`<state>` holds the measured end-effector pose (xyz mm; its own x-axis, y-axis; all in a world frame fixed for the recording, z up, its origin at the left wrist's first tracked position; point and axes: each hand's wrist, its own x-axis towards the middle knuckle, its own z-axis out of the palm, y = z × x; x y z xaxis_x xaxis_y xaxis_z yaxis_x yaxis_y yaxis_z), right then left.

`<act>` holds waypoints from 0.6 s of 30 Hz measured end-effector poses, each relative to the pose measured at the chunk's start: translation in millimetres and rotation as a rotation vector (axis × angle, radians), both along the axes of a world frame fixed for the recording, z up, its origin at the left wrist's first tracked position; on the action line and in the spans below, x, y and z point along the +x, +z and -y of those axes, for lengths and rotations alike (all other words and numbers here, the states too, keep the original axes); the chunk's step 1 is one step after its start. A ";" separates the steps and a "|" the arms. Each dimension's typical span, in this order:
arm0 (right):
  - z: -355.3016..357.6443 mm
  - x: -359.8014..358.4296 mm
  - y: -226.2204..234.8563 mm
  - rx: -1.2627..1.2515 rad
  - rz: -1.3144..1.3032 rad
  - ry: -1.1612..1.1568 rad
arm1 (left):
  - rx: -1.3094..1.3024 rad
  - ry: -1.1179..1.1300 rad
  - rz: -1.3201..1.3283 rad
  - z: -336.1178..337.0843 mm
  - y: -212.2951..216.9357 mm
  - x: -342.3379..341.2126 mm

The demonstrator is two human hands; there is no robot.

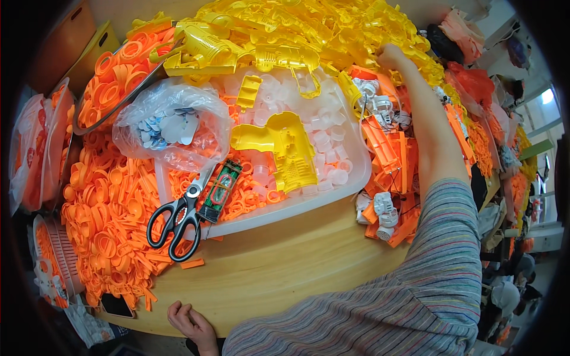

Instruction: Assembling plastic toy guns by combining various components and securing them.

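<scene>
My right hand (390, 56) reaches far out to a heap of yellow plastic shells (344, 29). Its fingers look curled in at the heap's edge, and what they grip is hidden. My left hand (193, 323) rests at the near table edge with loosely bent fingers, holding nothing. Between them, a gun-shaped yellow half shell (282, 148) lies on a translucent tub (285, 209) of clear caps and orange parts. A small yellow piece (249, 92) lies beyond it. Black-handled scissors (181, 216) lean on the tub's near left corner beside a small green-and-black part (221, 191).
Orange parts (107, 237) cover the table's left side. A plastic bag (172, 121) holds bluish-white pieces. Under my right arm lie orange parts with white wired units (386, 216). A phone (117, 305) lies at the near left of the wooden table (285, 255). People and more heaps appear far right.
</scene>
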<state>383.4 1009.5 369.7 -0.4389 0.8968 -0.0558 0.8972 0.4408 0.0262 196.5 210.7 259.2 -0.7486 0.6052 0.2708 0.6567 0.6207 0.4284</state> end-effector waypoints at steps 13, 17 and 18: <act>-39.1 -33.8 17.7 -0.145 -1.296 0.176 | 0.006 0.004 0.031 0.1 -1.0 2.4; -26.1 -3.1 11.5 -0.043 -0.684 -0.316 | 0.037 0.051 0.055 -4.1 2.8 5.0; -18.3 0.0 6.6 -0.027 -0.441 -0.310 | 0.034 0.056 0.056 -3.7 3.5 5.2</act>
